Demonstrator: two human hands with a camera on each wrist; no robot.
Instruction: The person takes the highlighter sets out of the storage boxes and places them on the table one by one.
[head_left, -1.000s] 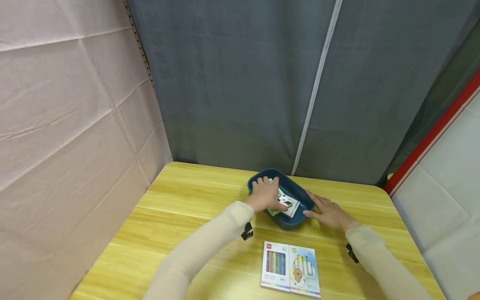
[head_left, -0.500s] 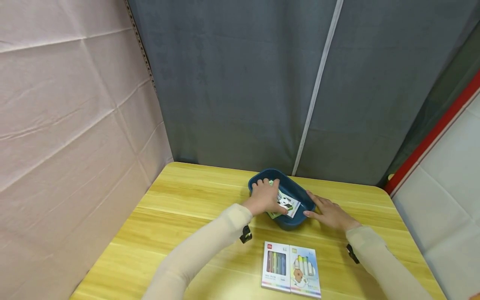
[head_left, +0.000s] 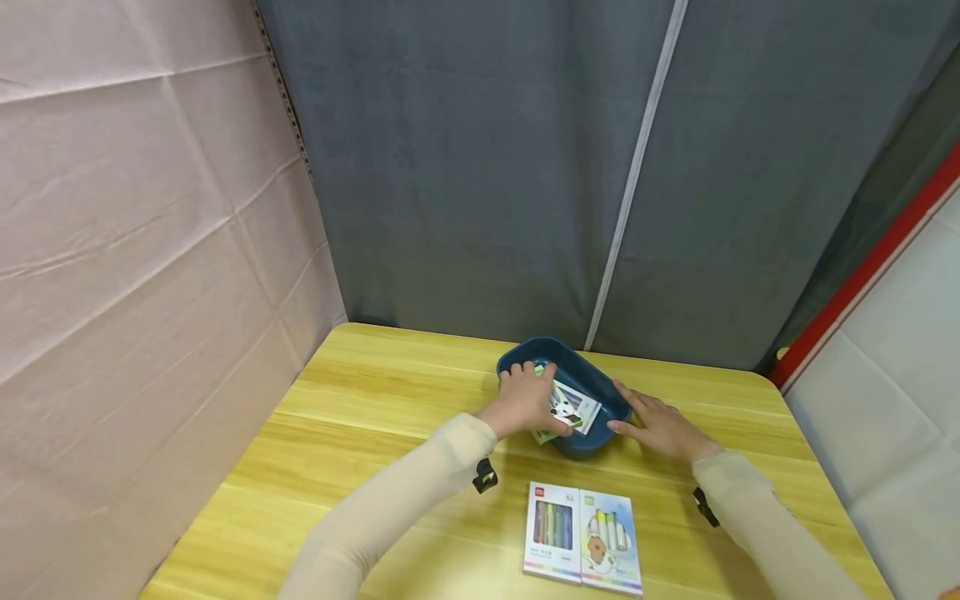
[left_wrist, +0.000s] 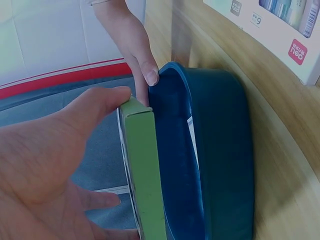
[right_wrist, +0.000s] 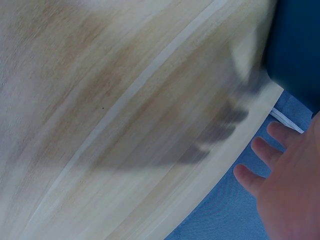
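My left hand grips a thin green-edged box with a panda picture on its face, between thumb and fingers. The box is tilted over the near left side of a dark blue plastic bin. Part of a white box shows inside the bin, beyond the panda box. At the bin's right end, my right hand touches the rim with extended thumb and fingers. In the right wrist view the fingers are spread and loosely straight, and only a corner of the bin shows.
Two flat pen boxes lie side by side on the wooden table, nearer me: one with a window of coloured pens, one light blue with a bear picture. A grey curtain hangs behind the table.
My left hand has shifted slightly left with the panda box, uncovering more of the white box in the bin. The right hand stays at the rim.
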